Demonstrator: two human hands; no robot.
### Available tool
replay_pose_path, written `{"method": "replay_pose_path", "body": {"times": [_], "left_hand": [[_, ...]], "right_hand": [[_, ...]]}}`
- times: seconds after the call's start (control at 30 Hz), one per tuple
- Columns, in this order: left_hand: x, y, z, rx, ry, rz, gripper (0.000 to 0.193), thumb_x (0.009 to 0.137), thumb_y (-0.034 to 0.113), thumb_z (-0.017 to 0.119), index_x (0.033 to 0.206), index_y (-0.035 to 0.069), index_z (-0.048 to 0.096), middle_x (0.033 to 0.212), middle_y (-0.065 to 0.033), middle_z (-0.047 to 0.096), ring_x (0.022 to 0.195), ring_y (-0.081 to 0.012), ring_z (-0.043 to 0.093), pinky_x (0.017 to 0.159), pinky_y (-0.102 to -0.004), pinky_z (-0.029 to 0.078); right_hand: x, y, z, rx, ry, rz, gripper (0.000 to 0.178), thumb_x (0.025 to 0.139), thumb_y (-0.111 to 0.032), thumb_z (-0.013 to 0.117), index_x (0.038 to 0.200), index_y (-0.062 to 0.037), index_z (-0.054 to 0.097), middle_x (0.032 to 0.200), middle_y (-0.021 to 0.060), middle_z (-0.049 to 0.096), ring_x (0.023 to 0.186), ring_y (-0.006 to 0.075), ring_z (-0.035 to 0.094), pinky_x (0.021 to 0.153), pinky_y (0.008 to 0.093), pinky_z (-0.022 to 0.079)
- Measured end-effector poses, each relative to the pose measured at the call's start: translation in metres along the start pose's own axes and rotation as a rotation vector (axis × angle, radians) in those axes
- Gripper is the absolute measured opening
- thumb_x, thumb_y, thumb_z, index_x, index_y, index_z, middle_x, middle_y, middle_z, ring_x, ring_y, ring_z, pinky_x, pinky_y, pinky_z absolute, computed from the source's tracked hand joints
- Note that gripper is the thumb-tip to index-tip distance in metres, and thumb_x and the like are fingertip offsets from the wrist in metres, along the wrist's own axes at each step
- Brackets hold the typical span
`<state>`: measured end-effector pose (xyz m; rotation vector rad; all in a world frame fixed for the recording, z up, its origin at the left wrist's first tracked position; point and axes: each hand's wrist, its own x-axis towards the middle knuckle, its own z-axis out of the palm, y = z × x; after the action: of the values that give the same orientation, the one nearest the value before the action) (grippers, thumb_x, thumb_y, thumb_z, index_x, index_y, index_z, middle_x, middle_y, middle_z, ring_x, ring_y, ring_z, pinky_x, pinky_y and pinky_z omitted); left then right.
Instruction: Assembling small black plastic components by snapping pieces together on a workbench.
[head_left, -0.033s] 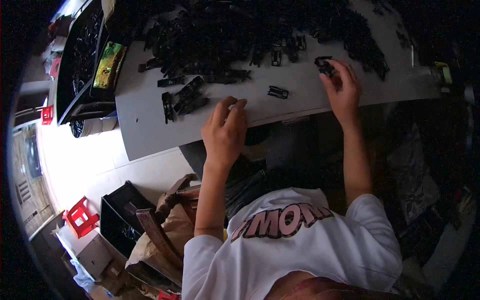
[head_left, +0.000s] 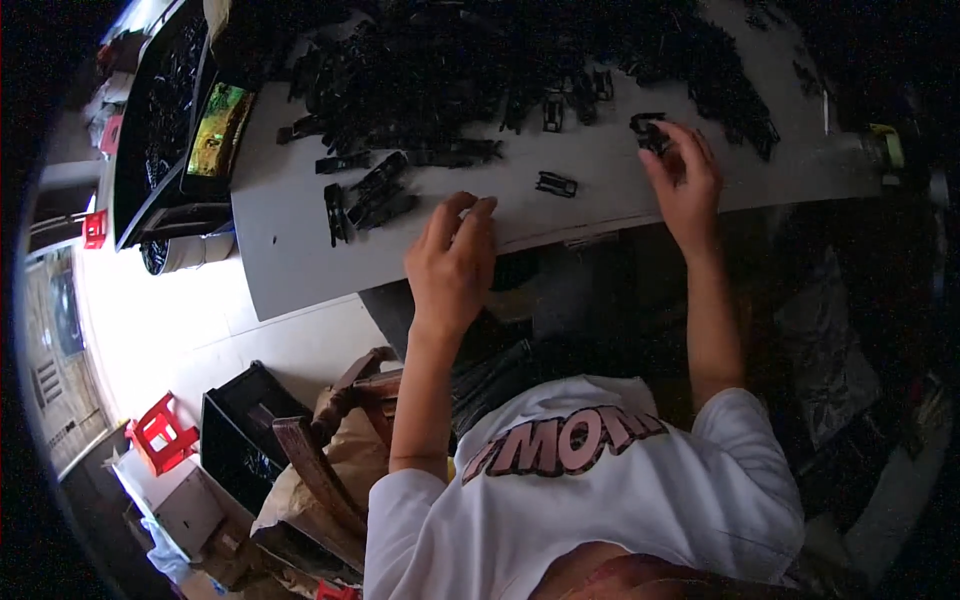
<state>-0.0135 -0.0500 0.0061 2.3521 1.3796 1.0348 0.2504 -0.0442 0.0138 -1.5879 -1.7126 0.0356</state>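
At the right of the table, my right hand (head_left: 688,180) pinches a small black plastic clip-like part (head_left: 650,132) between thumb and fingers. My left hand (head_left: 450,252) is at the table's near edge, its fingers curled downward; whatever they hold, if anything, is hidden. Between the two hands a single black part (head_left: 556,184) lies apart on the tabletop. Several more black parts (head_left: 378,190) lie loosely together to the left of my left hand. Beyond them spreads a big dark heap of similar parts (head_left: 420,90).
The grey table (head_left: 300,255) ends just before my body. On its left are a black bin (head_left: 160,190) of dark pieces and a yellow-green packet (head_left: 218,130). A wooden chair (head_left: 310,460), another black bin (head_left: 240,410) and a red stool (head_left: 160,435) stand lower left.
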Motion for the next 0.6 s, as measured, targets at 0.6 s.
{"method": "replay_pose_path", "body": {"times": [0.6], "left_hand": [[-0.009,-0.039,-0.033,0.433,0.098,-0.163,0.028,0.076,0.012,0.059,0.104,0.009,0.056,0.102,-0.0086,0.055,0.091,-0.0279,0.053,0.072,-0.0373,0.046]], "right_hand": [[-0.007,-0.066,0.034,-0.055,-0.401,-0.116,0.028,0.078,-0.012,0.066,0.103,-0.0026,0.059,0.096,0.0074,0.054,0.078,0.0219,0.059,0.063,0.0319,0.05]]}}
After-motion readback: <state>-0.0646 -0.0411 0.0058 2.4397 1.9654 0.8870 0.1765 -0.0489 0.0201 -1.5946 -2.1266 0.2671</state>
